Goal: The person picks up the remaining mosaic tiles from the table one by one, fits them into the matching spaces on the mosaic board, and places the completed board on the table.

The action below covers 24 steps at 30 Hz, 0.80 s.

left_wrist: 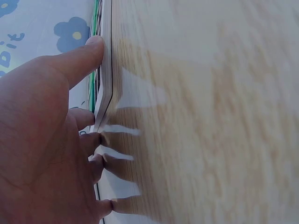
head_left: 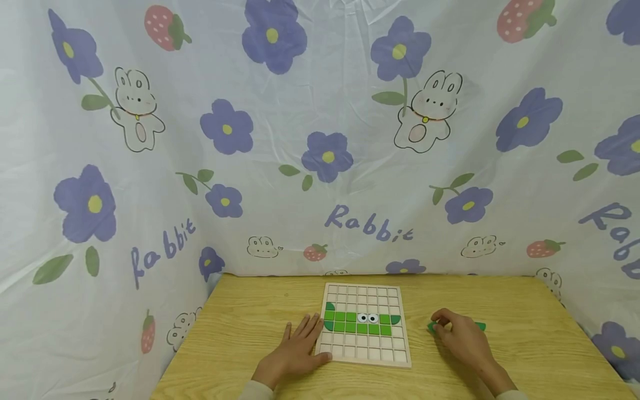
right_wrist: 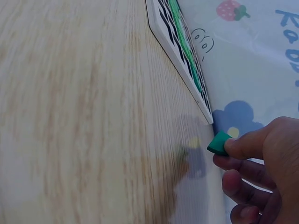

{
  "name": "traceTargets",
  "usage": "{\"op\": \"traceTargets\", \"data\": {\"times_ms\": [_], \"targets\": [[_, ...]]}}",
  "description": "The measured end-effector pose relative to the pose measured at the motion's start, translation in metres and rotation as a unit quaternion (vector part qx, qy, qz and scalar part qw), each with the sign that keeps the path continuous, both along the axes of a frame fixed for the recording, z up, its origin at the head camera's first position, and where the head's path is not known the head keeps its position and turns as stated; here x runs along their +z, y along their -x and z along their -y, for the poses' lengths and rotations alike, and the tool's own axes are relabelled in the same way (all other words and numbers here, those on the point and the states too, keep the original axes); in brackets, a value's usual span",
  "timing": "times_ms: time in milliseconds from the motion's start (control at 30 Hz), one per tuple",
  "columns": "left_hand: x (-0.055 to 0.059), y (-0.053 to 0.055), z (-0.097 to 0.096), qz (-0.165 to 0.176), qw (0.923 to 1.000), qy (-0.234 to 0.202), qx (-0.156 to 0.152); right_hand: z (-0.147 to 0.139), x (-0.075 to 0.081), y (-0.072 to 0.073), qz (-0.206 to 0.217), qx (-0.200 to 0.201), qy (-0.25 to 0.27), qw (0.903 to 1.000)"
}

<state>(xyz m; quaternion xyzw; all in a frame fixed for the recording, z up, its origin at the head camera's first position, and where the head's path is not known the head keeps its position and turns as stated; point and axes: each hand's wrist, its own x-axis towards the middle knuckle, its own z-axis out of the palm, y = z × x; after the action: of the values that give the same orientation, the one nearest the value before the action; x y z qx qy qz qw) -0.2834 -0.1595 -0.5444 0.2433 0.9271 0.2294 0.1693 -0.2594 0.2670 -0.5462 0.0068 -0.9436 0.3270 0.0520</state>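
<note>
A wooden grid board (head_left: pixel 361 356) lies on the table, its middle rows filled with light green square tiles (head_left: pixel 362 328), dark green rounded tiles at the ends and two eye tiles (head_left: pixel 368 318). Fingers spread, my left hand (head_left: pixel 295 353) rests against the board's left side, the thumb at its near left corner. To the right of the board, my right hand (head_left: pixel 462 339) pinches a small dark green tile (right_wrist: pixel 218 143) with a curved side between thumb and forefinger. Another dark green piece (head_left: pixel 481 326) shows behind that hand, partly hidden by it.
The wood-grain table (head_left: pixel 240 311) stretches out on both sides of the board. A white curtain (head_left: pixel 280 189) printed with purple flowers, rabbits and strawberries hangs along its back and sides.
</note>
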Motion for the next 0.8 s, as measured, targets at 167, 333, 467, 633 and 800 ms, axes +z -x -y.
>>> {"op": "traceTargets", "data": {"times_ms": [167, 333, 467, 633, 800], "targets": [[-0.001, 0.000, 0.002, -0.006, 1.0000, -0.004, -0.006, 0.003, 0.001, 0.002, -0.005, -0.003, 0.000, 1.0000], [-0.002, 0.000, 0.002, -0.004, 1.0000, -0.003, -0.006, 0.007, 0.002, 0.005, -0.022, -0.003, 0.002, 0.9998], [0.000, 0.000, 0.000, -0.008, 0.9999, 0.008, -0.002, 0.010, 0.003, 0.007, -0.036, 0.000, 0.005, 0.9993], [0.000, -0.001, -0.002, -0.011, 0.9996, 0.023, 0.008, 0.016, 0.005, 0.011, -0.032, -0.003, 0.025, 0.9992], [0.000, -0.002, -0.003, -0.012, 0.9996, 0.023, 0.009, 0.022, 0.003, 0.015, -0.025, -0.001, 0.047, 0.9986]]}}
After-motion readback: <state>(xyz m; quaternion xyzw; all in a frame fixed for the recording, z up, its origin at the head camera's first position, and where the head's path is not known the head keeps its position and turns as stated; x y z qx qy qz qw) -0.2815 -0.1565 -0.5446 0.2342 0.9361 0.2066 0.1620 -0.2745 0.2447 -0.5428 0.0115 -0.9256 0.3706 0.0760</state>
